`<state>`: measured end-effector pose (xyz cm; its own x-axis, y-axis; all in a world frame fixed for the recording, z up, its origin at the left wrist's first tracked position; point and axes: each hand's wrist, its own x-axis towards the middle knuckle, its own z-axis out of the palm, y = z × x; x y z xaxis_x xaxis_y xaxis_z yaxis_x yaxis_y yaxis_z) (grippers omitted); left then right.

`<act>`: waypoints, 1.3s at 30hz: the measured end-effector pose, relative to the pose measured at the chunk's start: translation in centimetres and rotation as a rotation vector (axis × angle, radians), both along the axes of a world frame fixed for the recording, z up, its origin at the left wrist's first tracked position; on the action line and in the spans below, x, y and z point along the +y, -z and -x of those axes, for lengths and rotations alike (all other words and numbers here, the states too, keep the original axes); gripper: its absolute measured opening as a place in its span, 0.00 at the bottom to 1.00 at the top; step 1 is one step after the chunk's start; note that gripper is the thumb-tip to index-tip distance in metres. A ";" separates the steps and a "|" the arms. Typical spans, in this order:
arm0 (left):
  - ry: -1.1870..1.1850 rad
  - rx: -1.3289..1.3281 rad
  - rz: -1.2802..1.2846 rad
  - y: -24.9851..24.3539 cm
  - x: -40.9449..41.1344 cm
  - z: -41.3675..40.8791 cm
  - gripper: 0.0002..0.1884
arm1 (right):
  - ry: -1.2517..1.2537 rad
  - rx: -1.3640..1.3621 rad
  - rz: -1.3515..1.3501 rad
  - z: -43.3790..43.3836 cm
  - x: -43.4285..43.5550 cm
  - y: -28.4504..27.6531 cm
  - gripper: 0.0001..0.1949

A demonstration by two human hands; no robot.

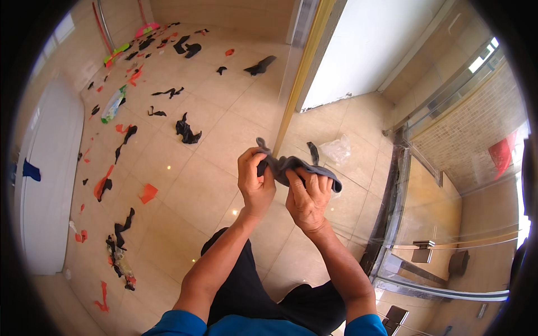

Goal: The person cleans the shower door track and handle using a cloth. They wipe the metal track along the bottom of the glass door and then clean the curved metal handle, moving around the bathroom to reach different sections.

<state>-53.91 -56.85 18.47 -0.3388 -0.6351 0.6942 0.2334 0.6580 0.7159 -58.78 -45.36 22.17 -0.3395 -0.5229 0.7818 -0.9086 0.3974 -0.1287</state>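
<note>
A dark grey cloth [283, 164] is stretched and bunched between my two hands at the middle of the view. My left hand [255, 180] pinches its left part between thumb and fingers, and one end sticks up above the fingertips. The fingers of my right hand [309, 195] are curled over the cloth's right part, which hangs out past the knuckles. Just beyond the hands stands the yellowish edge of a door or glass panel [300, 86]. A crumpled clear plastic bag [336, 150] and a dark scrap [313, 153] lie on the tiled floor past my right hand.
Black scraps [187, 129] and red scraps [148, 193] are scattered over the floor at left, with a green-and-clear plastic wrapper [113, 105]. A green broom head [117, 54] and a pink one [147, 29] stand far left. A glass shower enclosure [397, 201] with metal hinges is at right.
</note>
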 end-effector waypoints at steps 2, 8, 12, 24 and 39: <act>-0.028 -0.031 -0.057 2.7 0.0 -0.1 0.19 | -0.015 -0.078 0.027 -0.4 0.0 2.7 0.14; -0.101 -0.093 -0.154 7.5 1.5 0.2 0.19 | 0.041 -0.242 0.033 -1.2 1.4 10.9 0.14; -0.180 -0.156 -0.280 9.8 3.2 0.2 0.17 | 0.098 -0.376 0.119 -1.9 1.7 14.2 0.13; -0.016 -0.461 -0.754 21.1 12.9 2.5 0.09 | 0.530 -1.199 0.966 -1.2 8.6 26.5 0.08; -0.215 -0.591 -0.672 27.5 9.3 2.0 0.08 | -0.123 -2.051 1.413 0.8 7.7 37.0 0.14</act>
